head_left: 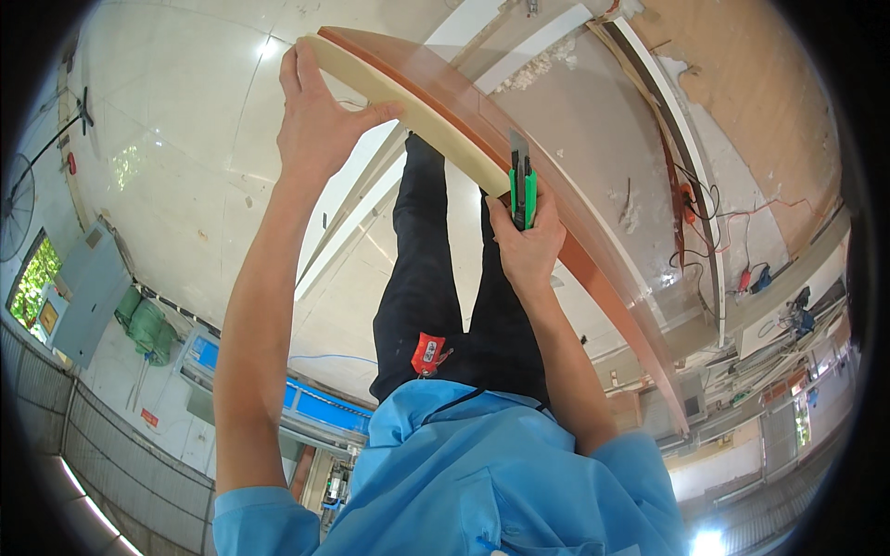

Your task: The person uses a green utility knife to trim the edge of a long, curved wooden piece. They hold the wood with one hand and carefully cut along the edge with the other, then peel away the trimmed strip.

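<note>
A long reddish-brown board [593, 269] runs across in front of me, its near edge bearing a pale yellow strip [436, 130]. At the strip's far left end my left hand [320, 120] grips it, fingertips at the tip and thumb spread along its face. In my right hand [528, 241] is a green and black utility knife [524, 190], held upright with its blade out. The blade stands beside the board's edge; from this view I cannot tell whether it touches. Some of my right fingers are hidden behind the knife and board.
White strips [348, 208] lie beneath the board near my legs. At right are a dark curved length [681, 176], cables [705, 218] and a brown sheet [742, 93]. A grey cabinet [93, 287] and a fan [17, 204] stand at the left.
</note>
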`<state>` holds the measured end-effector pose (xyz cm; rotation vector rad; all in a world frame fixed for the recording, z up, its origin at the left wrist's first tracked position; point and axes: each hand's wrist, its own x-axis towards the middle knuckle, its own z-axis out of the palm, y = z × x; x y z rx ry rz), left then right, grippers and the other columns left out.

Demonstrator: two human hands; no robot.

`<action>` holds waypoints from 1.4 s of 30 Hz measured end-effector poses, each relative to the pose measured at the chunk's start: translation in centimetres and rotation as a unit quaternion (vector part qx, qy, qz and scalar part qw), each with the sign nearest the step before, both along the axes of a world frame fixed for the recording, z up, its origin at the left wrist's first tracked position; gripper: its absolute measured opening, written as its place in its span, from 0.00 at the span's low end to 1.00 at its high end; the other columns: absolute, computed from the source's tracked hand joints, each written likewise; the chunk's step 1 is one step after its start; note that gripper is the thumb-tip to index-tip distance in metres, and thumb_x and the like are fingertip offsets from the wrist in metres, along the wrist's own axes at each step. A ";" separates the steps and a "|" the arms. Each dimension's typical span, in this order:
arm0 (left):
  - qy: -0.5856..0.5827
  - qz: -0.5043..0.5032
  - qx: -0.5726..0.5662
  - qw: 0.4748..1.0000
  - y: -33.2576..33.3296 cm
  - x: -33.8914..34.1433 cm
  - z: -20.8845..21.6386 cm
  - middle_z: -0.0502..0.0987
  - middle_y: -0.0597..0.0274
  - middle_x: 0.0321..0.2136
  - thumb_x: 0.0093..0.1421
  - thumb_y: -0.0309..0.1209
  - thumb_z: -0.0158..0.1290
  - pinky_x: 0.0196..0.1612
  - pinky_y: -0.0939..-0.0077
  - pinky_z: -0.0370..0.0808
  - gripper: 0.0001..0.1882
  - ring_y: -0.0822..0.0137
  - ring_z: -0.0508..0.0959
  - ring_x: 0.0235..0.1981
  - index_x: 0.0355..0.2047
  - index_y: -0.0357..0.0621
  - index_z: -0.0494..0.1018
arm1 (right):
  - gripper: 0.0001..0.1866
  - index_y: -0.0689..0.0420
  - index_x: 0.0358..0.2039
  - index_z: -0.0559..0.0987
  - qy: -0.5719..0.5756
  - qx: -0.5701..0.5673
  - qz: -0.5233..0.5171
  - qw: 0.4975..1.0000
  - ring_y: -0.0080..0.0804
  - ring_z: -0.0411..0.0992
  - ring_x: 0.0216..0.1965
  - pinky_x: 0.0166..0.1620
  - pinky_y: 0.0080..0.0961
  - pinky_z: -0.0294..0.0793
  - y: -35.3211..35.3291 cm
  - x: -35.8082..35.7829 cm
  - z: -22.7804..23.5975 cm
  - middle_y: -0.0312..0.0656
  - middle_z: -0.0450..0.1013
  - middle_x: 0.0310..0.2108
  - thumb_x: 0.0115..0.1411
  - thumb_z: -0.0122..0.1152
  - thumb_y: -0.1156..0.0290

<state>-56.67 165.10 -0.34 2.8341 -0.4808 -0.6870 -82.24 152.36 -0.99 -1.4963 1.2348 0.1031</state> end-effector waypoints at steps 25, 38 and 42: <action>0.048 0.011 0.079 0.996 -1.8 -1.3 0.5 0.36 0.40 0.81 0.35 0.69 0.76 0.71 0.26 0.59 0.87 0.40 0.63 0.75 0.81 0.42 0.35 | 0.27 0.63 0.55 0.75 0.025 -0.002 0.047 0.999 0.37 0.80 0.37 0.46 0.35 0.78 -1.2 -0.3 -0.1 0.47 0.80 0.36 0.60 0.75 0.65; -0.009 0.018 0.059 0.998 -2.3 -1.9 0.9 0.45 0.47 0.81 0.36 0.57 0.81 0.73 0.23 0.55 0.79 0.39 0.53 0.79 0.80 0.43 0.45 | 0.32 0.50 0.74 0.66 -0.085 -0.194 0.461 0.862 0.58 0.81 0.36 0.41 0.51 0.79 -4.6 15.4 3.1 0.58 0.81 0.38 0.71 0.56 0.68; -0.003 0.035 0.036 0.999 -2.1 -2.0 0.7 0.47 0.50 0.80 0.36 0.56 0.81 0.72 0.22 0.55 0.78 0.40 0.55 0.78 0.80 0.44 0.46 | 0.33 0.54 0.73 0.66 -0.077 -0.193 0.506 0.837 0.61 0.83 0.37 0.39 0.53 0.82 -4.5 17.5 3.0 0.63 0.81 0.43 0.68 0.56 0.70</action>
